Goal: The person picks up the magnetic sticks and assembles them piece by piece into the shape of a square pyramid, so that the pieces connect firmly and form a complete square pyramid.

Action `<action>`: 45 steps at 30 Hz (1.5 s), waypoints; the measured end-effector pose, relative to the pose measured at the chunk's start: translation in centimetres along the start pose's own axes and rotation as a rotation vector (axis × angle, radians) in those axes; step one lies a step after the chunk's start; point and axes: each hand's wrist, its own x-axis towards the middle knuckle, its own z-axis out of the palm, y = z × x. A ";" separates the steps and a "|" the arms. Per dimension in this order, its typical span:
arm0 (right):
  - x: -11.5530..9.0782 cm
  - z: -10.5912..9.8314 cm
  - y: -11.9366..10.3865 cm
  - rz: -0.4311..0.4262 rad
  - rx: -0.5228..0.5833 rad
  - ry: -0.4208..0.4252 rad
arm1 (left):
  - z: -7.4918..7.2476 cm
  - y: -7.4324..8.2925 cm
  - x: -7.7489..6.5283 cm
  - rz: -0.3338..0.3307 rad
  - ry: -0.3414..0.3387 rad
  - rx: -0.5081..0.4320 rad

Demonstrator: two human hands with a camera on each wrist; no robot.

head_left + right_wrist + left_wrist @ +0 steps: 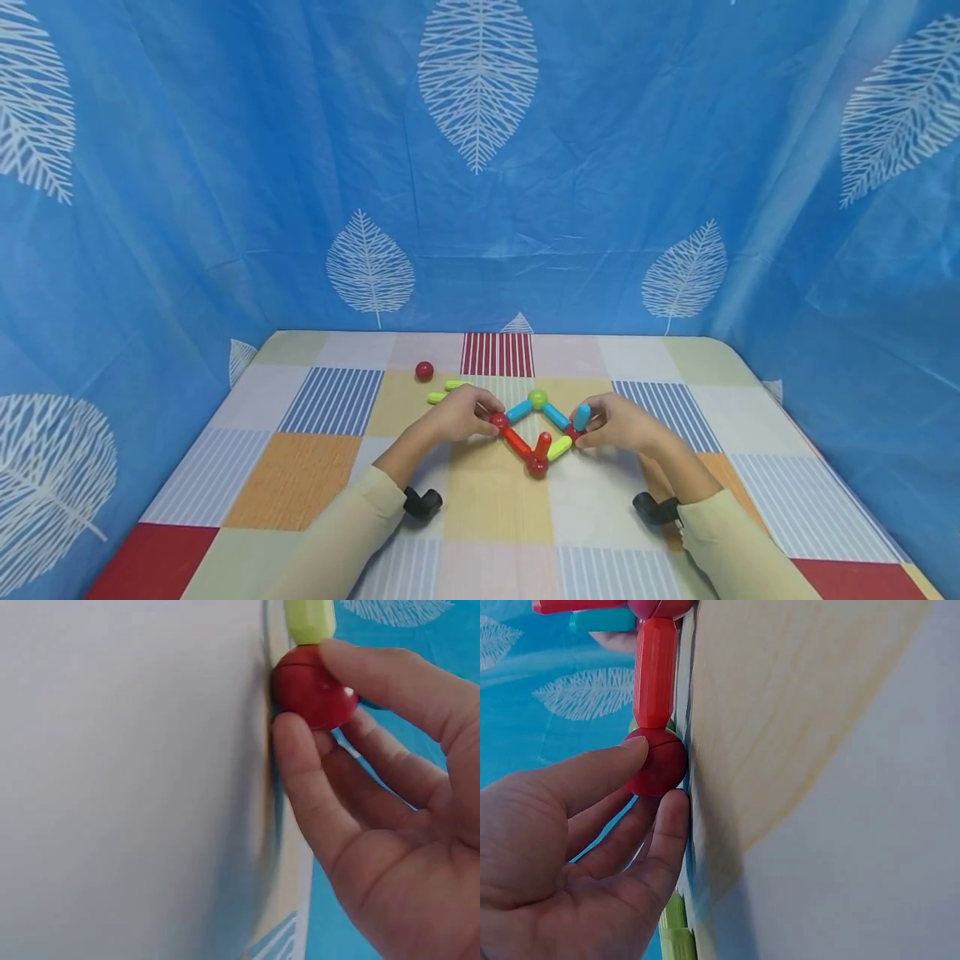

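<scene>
A four-sided frame of coloured rods and balls lies on the table. My left hand (459, 414) pinches the red ball at its left corner (658, 761) between thumb and fingers. At the right corner, my right hand (617, 422) grips another red ball (313, 686), from which a blue rod (582, 416) stands up. Two blue rods, one of them the left back rod (519, 411), meet at a green ball (537, 399). A red rod (516, 442) and a yellow-green rod (559, 448) run to the front red ball (537, 467), which carries an upright red rod (543, 444).
A loose red ball (424, 372) sits farther back on the left. Yellow-green rods (456, 385) lie just beyond my left hand, partly covered by it. A patchwork cloth (495, 508) covers the table, and a blue curtain (585, 250) with white leaves surrounds it.
</scene>
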 end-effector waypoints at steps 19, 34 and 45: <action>0.2 0.2 1.0 0.011 0.058 0.019 | 0.4 -0.3 -0.1 -0.042 0.030 0.016; 0.2 0.3 1.2 0.031 0.115 0.020 | 0.4 -0.4 -0.3 -0.040 0.030 0.015; 0.0 0.2 1.1 0.033 0.087 0.042 | -1.8 -1.0 -1.9 0.060 0.133 0.055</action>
